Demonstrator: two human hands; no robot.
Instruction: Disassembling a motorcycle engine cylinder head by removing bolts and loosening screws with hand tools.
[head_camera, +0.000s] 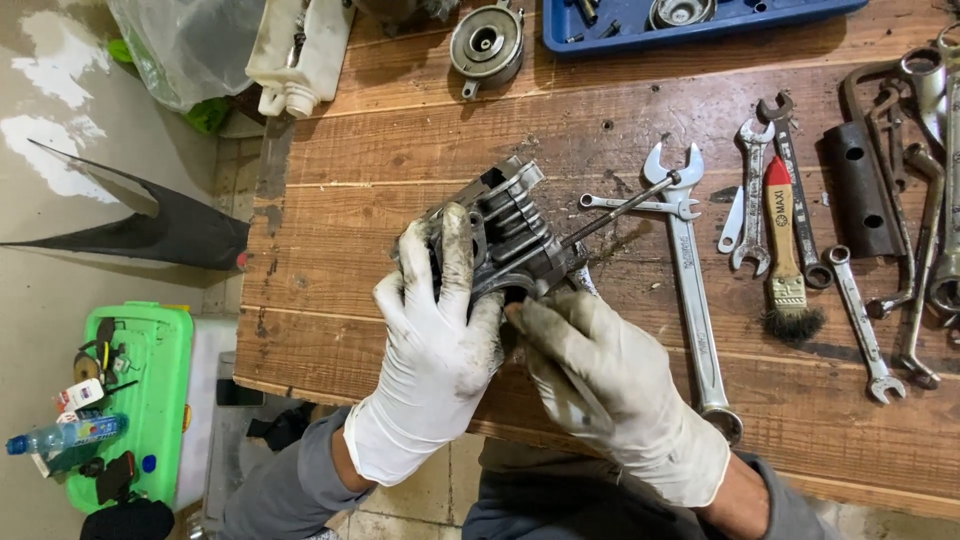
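Both gloved hands, left hand (437, 340) and right hand (600, 375), grip a grey engine part (505, 235).

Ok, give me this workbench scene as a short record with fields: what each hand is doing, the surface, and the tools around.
left hand: white dirty glove, fingers wrapped over a finned metal engine part
right hand: gloved, gripping the part's lower edge
rod: a thin metal rod sticks out of the part to the right
surface: worn wooden bench
tools to the right: long wrench, smaller wrenches, red-handled brush
far edge: blue tray, round metal cover
floor: green box
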